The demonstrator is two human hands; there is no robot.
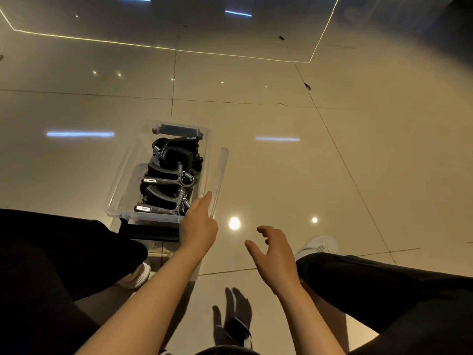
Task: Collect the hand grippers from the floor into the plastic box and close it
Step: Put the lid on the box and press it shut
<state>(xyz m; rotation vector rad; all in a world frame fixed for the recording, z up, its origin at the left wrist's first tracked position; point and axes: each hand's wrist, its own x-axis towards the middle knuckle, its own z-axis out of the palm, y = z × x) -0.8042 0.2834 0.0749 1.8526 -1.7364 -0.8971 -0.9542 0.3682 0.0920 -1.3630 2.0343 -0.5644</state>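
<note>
Left hand (198, 224): extended to the plastic box (120, 172) corner — fingers straight, together.
Right hand (273, 254): raised — fingers apart, loosely curled, nothing held.

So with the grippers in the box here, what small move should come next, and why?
Probably take hold of the clear lid standing against the box side. The hand grippers already lie inside, the box is open, and the left hand, holding nothing, reaches toward the lid.

Dim, warm, glary floor (256, 175) reflections
</note>
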